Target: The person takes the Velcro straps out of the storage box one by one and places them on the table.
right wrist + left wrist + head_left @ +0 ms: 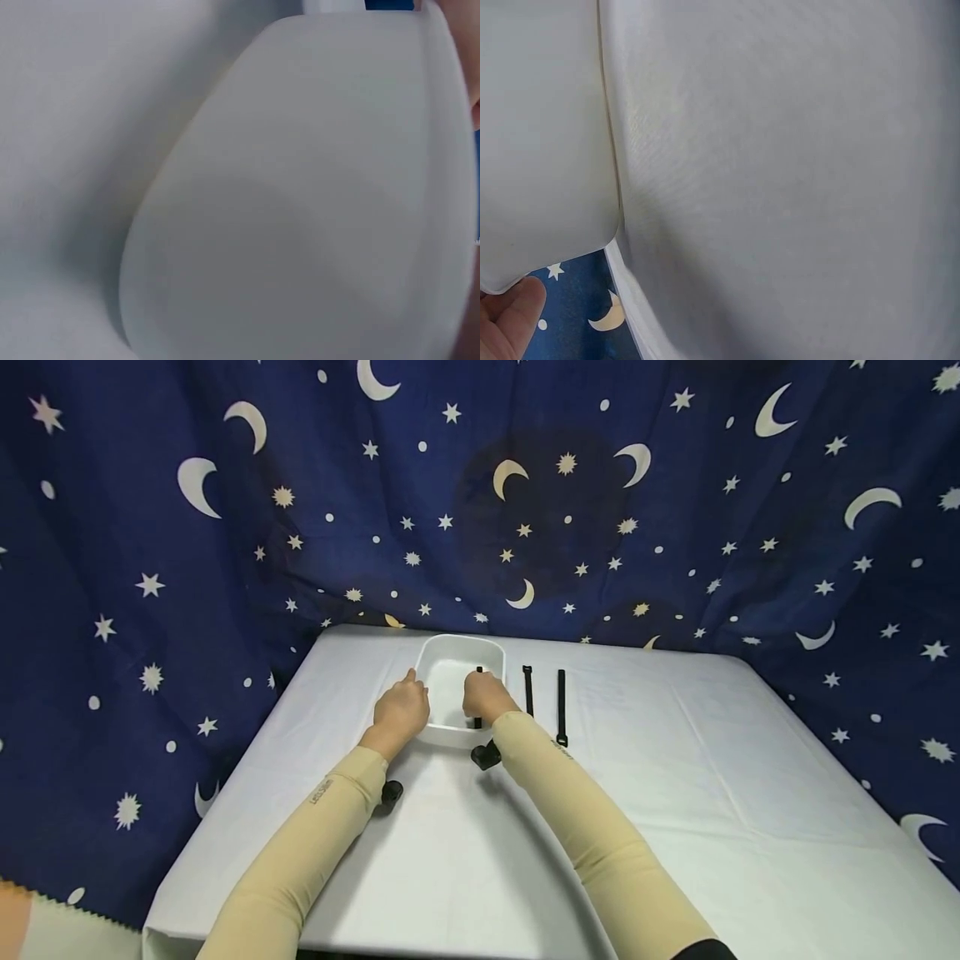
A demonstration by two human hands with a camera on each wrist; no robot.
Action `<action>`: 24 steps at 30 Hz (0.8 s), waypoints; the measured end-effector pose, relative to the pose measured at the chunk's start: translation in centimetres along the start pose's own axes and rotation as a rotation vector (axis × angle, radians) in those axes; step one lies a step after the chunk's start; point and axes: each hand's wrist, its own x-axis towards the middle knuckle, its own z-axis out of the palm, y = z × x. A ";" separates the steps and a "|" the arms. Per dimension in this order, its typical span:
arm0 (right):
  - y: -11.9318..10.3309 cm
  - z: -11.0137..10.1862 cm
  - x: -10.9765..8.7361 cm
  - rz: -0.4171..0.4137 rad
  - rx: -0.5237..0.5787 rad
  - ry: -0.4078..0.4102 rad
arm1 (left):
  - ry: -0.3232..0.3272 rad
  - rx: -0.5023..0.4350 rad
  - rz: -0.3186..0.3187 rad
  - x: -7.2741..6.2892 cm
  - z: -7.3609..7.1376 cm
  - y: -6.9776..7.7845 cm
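A white plastic bin [454, 737] stands near the back of the table. My left hand [402, 708] grips its left rim; in the left wrist view the fingers [519, 315] meet the bin's edge [547, 135] at the lower left. Over the right side of the bin, my right hand [486, 695] pinches a black hook-and-loop cable strap [477, 723], whose ends show above and below the fingers. The right wrist view is mostly filled by the bin's outer wall [300, 187], with only a sliver of the hand at its right edge.
Right of the bin, two more black straps lie lengthwise, a nearer one [528, 687] partly behind the right forearm and a farther one [562, 706]. A white cloth [720, 760] covers the table. Behind hangs a dark blue curtain [465, 485] with moons and stars.
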 end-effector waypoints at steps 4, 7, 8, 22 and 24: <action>-0.3 0.3 0.0 0.000 -0.033 -0.005 | 0.009 0.001 0.008 0.1 -0.2 0.1; -0.4 0.7 -0.1 -0.004 -0.057 0.010 | 0.002 0.003 0.012 0.0 -0.3 0.1; -0.5 0.9 -0.1 -0.005 -0.068 0.015 | -0.004 0.000 0.013 0.0 -0.3 0.1; -0.7 1.8 -0.2 0.000 -0.104 -0.003 | 0.005 0.008 0.034 -0.5 -0.2 0.1; -0.7 1.9 -0.3 -0.007 -0.099 -0.003 | 0.012 0.008 0.039 -0.6 -0.2 0.2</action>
